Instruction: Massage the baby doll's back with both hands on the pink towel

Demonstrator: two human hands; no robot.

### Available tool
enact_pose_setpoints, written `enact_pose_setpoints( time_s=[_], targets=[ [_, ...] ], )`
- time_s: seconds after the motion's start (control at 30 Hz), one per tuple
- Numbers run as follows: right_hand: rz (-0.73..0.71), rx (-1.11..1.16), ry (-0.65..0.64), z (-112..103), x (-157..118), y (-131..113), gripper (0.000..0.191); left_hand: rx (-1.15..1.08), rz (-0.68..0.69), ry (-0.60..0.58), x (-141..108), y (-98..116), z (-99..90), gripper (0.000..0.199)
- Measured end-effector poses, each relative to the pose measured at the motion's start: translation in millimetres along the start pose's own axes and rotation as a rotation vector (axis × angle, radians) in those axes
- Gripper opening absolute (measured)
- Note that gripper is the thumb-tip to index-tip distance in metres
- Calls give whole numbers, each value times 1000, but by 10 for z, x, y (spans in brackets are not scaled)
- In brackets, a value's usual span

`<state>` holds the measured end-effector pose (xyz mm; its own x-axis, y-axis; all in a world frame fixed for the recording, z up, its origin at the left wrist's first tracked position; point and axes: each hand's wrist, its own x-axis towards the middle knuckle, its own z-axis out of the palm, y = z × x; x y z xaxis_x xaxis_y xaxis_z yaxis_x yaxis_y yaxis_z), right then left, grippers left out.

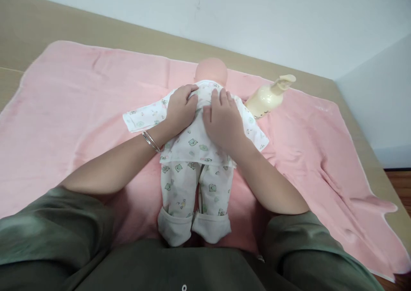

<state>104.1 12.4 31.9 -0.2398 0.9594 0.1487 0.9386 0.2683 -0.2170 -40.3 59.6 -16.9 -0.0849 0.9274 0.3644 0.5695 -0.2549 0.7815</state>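
A baby doll (212, 70) in a white printed top (195, 143) and matching trousers (180, 188) with folded cuffs lies before me, the back of its bare head towards the wall. Its face is not in view. My left hand (182, 107) rests on the upper back of the top, at the doll's left-hand side in the picture, fingers laid over the cloth. On the other side of the back, my right hand (223, 120) lies flat, fingers stretched towards the head. Neither hand holds anything. A silver bangle circles my left wrist.
A pink blanket (96, 90) lies under the doll, wrinkled at the right, on a wooden table (135, 36). To the doll's right, a cream pump bottle (266, 98) stands tilted in the view. White walls (257, 21) border the table behind and at right.
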Motion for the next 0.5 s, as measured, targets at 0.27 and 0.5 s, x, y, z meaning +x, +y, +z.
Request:
enact_pose_setpoints(
  time_s=[0.27, 0.5],
  targets=[
    [-261, 59, -65, 26, 155, 131, 59, 35, 28, 7, 10, -43, 21, 40],
    [68, 59, -12, 1, 190, 138, 65, 49, 16, -19, 1, -9, 2, 43]
  ],
)
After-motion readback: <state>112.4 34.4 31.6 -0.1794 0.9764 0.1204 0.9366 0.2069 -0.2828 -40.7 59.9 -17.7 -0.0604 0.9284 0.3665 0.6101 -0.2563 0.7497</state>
